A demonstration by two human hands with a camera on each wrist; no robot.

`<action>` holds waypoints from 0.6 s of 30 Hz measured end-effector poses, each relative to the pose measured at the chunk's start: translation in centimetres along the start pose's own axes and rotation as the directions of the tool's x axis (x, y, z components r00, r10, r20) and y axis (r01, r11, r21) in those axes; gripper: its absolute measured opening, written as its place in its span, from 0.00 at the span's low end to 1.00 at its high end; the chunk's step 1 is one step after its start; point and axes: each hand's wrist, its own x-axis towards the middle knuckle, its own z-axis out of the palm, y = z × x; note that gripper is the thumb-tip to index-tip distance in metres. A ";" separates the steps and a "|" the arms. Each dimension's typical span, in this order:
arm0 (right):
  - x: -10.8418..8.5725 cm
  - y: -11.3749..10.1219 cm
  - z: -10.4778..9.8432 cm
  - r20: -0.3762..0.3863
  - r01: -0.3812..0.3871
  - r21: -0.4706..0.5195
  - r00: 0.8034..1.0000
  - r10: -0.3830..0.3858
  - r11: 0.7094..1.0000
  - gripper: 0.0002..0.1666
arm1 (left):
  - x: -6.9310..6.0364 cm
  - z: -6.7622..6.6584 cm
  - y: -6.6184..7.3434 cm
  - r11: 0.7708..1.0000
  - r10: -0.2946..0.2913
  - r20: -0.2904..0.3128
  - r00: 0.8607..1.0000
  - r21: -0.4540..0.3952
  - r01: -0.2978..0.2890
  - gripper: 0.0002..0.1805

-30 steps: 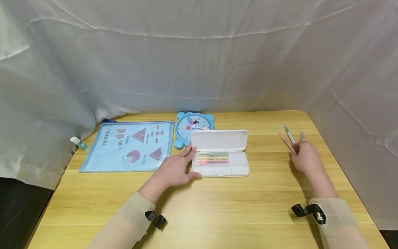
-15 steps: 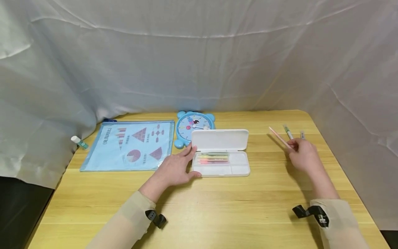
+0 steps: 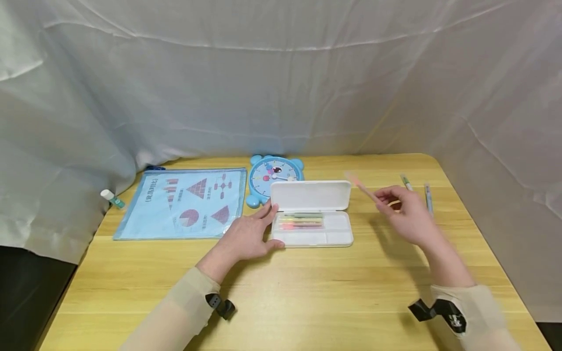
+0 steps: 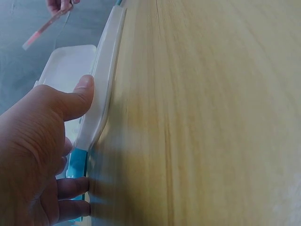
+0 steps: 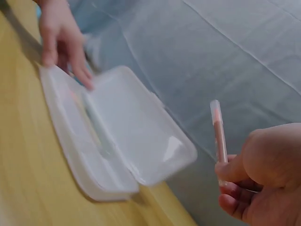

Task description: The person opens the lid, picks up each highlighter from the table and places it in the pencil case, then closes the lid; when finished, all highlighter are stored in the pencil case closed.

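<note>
A white pencil case [image 3: 338,237] lies with its lid [image 3: 311,195] raised; several coloured pens [image 3: 303,222] lie in its left part. My left hand [image 3: 246,239] holds the case's left end, thumb at the front corner and fingers by the lid hinge; in the left wrist view its thumb rests on the case wall [image 4: 106,80]. Right of the case, my right hand [image 3: 408,214] pinches a pink pen [image 3: 366,190] above the table. The right wrist view shows that pen [image 5: 218,136] upright between thumb and fingers.
A green pen [image 3: 407,182] and a blue-grey pen [image 3: 428,199] lie at the right. Behind the case is a blue clock [image 3: 268,183]; a blue zip folder [image 3: 175,219] and a glue stick [image 3: 112,199] are at the left. Grey cloth hangs behind the table.
My right hand has lifted the pink pen and moved left with it, towards the case, uncovering more of the blue-grey pen. My left hand has stayed at the case.
</note>
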 end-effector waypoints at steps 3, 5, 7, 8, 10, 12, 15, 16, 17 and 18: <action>-0.1 -0.7 1.6 0.061 0.037 0.053 0.997 -0.040 0.998 0.10 | 0.0 0.0 0.0 1.000 0.003 0.000 1.000 0.004 -0.003 0.57; -0.3 -1.0 2.7 0.103 0.051 0.075 0.993 -0.059 0.996 0.11 | -0.1 0.1 -0.1 1.000 0.002 0.003 1.000 0.004 -0.002 0.57; -0.3 -1.2 3.7 0.139 0.059 0.093 0.988 -0.072 0.994 0.11 | -0.1 0.1 -0.1 1.000 -0.002 0.006 1.000 0.008 0.002 0.57; -0.4 -1.3 4.1 0.157 0.059 0.101 0.985 -0.074 0.993 0.11 | -0.1 0.1 -0.1 1.000 -0.003 0.007 1.000 0.007 0.003 0.57; -0.4 -1.5 5.0 0.183 0.055 0.100 0.980 -0.073 0.994 0.11 | -0.1 0.1 -0.1 1.000 -0.005 0.004 1.000 0.006 0.005 0.57; -0.4 -1.7 5.8 0.201 0.055 0.090 0.977 -0.072 0.994 0.11 | -0.1 0.0 -0.1 1.000 -0.004 0.001 1.000 0.001 0.004 0.57; -0.4 -1.9 6.9 0.225 0.067 0.067 0.971 -0.080 0.996 0.10 | -0.1 0.0 -0.1 1.000 0.000 -0.004 1.000 -0.005 0.000 0.57; -0.4 -2.1 7.3 0.235 0.073 0.060 0.968 -0.085 0.995 0.10 | -0.1 0.0 0.0 1.000 0.001 -0.004 1.000 -0.005 -0.001 0.57; -0.4 -2.2 7.7 0.244 0.080 0.059 0.965 -0.092 0.995 0.09 | -0.1 0.0 0.0 1.000 0.002 -0.005 1.000 -0.005 -0.002 0.57; -0.4 -2.3 8.0 0.253 0.089 0.058 0.962 -0.101 0.994 0.09 | -0.1 0.0 0.0 1.000 0.003 -0.006 1.000 -0.006 -0.003 0.57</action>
